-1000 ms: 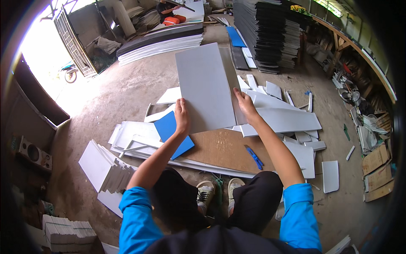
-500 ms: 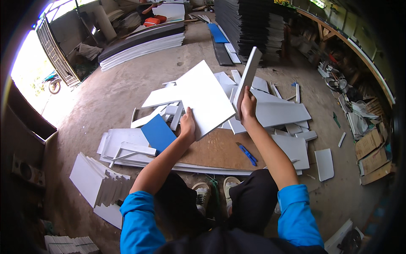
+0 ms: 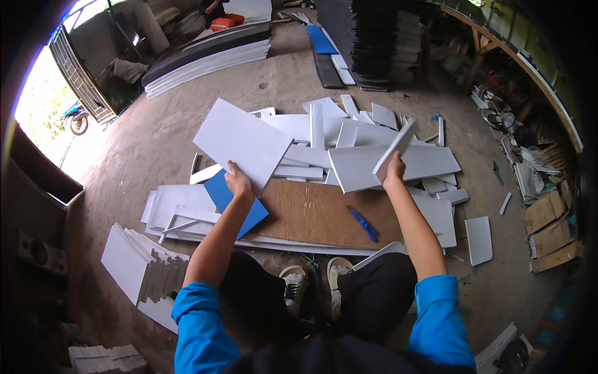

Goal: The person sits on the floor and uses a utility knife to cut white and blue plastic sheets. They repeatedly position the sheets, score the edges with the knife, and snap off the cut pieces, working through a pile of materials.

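Observation:
My left hand (image 3: 239, 181) grips the near edge of a flat white foam board (image 3: 244, 141), raised over the left part of the pile. My right hand (image 3: 392, 169) is closed round a narrower white foam board strip (image 3: 396, 144), tilted and seen almost edge-on. Between my forearms a brown board (image 3: 305, 209) lies across the work area. On its right part rests a blue utility knife (image 3: 362, 224), touched by neither hand. A blue sheet (image 3: 252, 215) lies just under my left wrist, partly hidden by it.
White offcuts (image 3: 374, 134) are heaped beyond the brown board. Stacked notched white pieces (image 3: 146, 265) stand at left. Tall dark sheets (image 3: 367, 43) and a low stack of white sheets (image 3: 212, 68) are farther back, where another person (image 3: 215, 9) sits. Cardboard (image 3: 548, 218) lies at right.
My hands have moved apart. The left one carried its white board leftward, uncovering pieces in the heap. The right one lowered its strip and shifted it to the right, tilting it more.

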`<action>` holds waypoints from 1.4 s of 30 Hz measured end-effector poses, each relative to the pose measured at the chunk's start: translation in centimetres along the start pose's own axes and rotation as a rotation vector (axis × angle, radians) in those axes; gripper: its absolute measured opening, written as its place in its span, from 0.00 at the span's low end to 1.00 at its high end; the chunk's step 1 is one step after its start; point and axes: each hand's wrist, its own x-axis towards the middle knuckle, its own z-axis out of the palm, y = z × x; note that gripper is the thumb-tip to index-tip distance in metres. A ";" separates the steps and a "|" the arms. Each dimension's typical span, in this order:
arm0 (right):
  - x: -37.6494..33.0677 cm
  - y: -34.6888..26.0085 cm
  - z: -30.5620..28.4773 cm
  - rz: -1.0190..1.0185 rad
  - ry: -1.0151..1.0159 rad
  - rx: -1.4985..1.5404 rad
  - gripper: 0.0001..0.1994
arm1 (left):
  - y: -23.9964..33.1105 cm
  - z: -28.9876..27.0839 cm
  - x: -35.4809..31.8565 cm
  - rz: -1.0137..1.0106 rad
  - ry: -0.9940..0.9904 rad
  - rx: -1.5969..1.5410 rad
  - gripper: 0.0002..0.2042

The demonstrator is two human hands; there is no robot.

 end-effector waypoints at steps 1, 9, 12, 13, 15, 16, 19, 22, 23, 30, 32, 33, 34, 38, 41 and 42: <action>0.1 0.9 0.2 0.013 -0.094 -0.102 0.27 | -0.2 0.0 0.0 -0.012 0.018 0.054 0.23; -4.8 1.6 3.3 -0.109 -0.736 -0.540 0.32 | -1.6 0.6 0.0 0.069 -0.203 0.251 0.24; -8.9 -1.6 2.8 0.162 -1.137 -0.298 0.34 | -0.7 0.6 -2.1 0.131 -0.302 0.342 0.23; -9.8 -2.2 3.2 0.182 -1.217 -0.294 0.34 | -0.2 0.0 -2.1 0.181 -0.370 0.318 0.23; -10.8 -3.0 3.5 0.183 -1.259 -0.343 0.34 | 1.6 -0.2 -3.5 0.141 -0.458 0.309 0.23; -10.7 -2.6 3.7 0.210 -1.298 -0.377 0.33 | 2.7 -0.5 -4.1 0.121 -0.500 0.304 0.23; -11.8 -2.0 5.4 0.254 -1.337 -0.431 0.30 | 5.3 -1.8 -5.2 0.127 -0.493 0.218 0.32; -15.1 -1.9 8.3 0.238 -1.463 -0.371 0.26 | 6.8 -4.7 -4.5 0.153 -0.435 0.179 0.40; -15.9 -1.7 9.5 0.217 -1.499 -0.318 0.24 | 7.2 -6.0 -4.3 0.167 -0.426 0.162 0.40; -24.8 -1.3 17.7 0.151 -1.643 -0.109 0.18 | 11.9 -17.8 -7.5 0.166 -0.240 0.279 0.38; -29.9 -1.4 19.8 0.171 -1.803 -0.119 0.19 | 11.2 -23.1 -7.7 0.315 -0.127 0.235 0.38; -32.0 -1.2 20.7 0.158 -1.852 -0.125 0.19 | 11.8 -25.0 -8.9 0.369 -0.094 0.204 0.36; -34.3 -0.5 21.8 0.145 -1.898 -0.129 0.19 | 11.6 -27.3 -9.6 0.416 -0.022 0.140 0.33; -44.5 0.7 23.2 0.061 -2.028 -0.157 0.22 | 10.0 -35.9 -13.7 0.434 0.257 0.155 0.27; -51.0 2.8 23.5 0.017 -2.046 -0.258 0.21 | 7.7 -40.1 -15.0 0.443 0.493 0.105 0.24; -52.0 3.3 23.8 0.018 -2.102 -0.327 0.19 | 7.0 -41.2 -15.1 0.451 0.553 0.095 0.23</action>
